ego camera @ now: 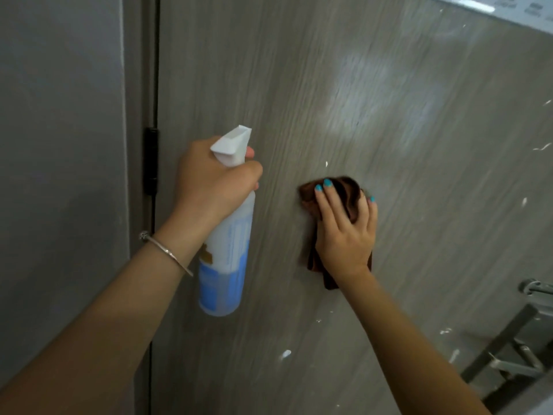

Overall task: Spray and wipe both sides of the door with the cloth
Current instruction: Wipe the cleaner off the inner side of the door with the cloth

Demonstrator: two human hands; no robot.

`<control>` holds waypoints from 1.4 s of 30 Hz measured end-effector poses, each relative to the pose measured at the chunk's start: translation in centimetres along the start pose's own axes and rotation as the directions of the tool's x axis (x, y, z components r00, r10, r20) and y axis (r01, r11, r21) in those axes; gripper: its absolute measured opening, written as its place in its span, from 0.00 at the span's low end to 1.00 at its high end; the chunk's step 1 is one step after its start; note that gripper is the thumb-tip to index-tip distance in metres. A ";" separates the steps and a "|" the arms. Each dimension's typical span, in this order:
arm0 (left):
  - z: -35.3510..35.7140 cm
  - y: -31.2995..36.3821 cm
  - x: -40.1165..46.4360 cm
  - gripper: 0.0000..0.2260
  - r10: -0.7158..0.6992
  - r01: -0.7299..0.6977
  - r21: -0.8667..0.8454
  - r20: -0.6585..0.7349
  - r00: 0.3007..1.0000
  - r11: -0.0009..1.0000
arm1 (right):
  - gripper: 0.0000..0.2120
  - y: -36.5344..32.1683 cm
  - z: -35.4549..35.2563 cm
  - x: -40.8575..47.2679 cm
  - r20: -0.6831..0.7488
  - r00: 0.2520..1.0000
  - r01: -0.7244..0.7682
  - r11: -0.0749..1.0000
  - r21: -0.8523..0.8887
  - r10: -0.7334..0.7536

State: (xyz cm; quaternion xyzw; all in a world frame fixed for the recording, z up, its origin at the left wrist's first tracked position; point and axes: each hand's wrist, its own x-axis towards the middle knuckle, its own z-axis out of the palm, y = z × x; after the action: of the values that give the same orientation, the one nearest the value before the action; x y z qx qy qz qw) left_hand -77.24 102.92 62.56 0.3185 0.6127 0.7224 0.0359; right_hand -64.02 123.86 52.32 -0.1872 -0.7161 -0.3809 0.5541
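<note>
A grey wood-grain door (344, 85) fills most of the view, flecked with small white spots. My left hand (209, 181) grips the neck of a white spray bottle (227, 259) with blue liquid low inside, its nozzle pointing up and to the right near the door. My right hand (347, 232) presses a crumpled brown cloth (344, 190) flat against the door at its middle, fingers spread over it. Part of the cloth hangs below my wrist.
A black hinge (150, 160) sits on the door's left edge beside the grey frame and wall (59, 145). A metal door handle (535, 287) and lock plate show at the lower right.
</note>
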 end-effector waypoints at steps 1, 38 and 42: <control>0.3 0.0 -0.1 0.08 -0.006 0.006 0.003 0.018 1.000 1.000 | 0.23 0.0 -0.1 0.5 0.002 1.000 0.001 1.000 -0.009 -0.001; 2.1 -0.9 -0.6 0.06 -0.061 0.058 0.038 0.073 0.996 0.998 | 0.22 -0.2 -0.9 2.6 0.044 0.995 -0.084 0.996 -0.022 0.085; 1.6 -1.0 -0.7 0.06 -0.091 0.087 0.044 0.088 0.992 0.995 | 0.21 -0.4 -1.2 2.9 0.054 0.993 -0.108 0.994 -0.016 0.108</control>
State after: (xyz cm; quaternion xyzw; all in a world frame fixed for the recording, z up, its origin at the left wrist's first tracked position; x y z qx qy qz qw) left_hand -76.23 104.21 61.47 0.3236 0.6386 0.6925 0.0892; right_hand -64.42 122.32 54.98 -0.2397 -0.7174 -0.3496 0.5528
